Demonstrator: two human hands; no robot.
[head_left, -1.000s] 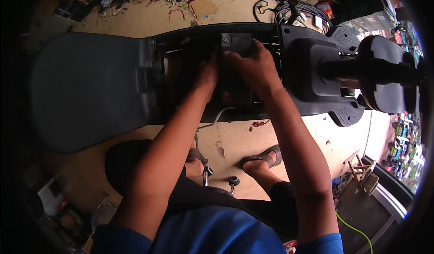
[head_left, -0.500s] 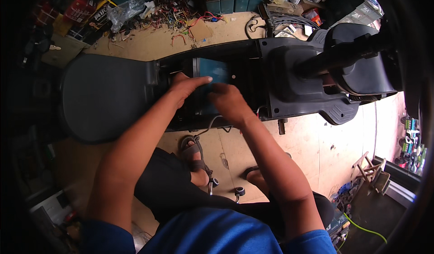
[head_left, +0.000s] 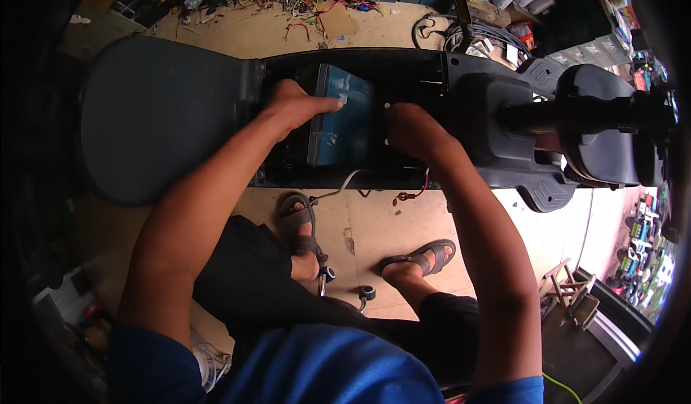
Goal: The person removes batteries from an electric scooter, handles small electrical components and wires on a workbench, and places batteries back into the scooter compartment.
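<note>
We see the black seat (head_left: pixel 169 120) first. Our left hand (head_left: pixel 294 109) has its thumb on the blue block (head_left: pixel 350 130); its other fingers hide. The block is in the black hole (head_left: pixel 389 52). Our right hand (head_left: pixel 419 127) curls; we can't tell if it pinches anything. The red wire (head_left: pixel 410 196) hangs loose, so we seem unfinished.

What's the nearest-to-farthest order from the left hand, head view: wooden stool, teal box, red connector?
1. Teal box: touched by the left hand, just to its right.
2. Red connector: right of the hand and nearer the person's body.
3. Wooden stool: far right, lower in the picture.
</note>
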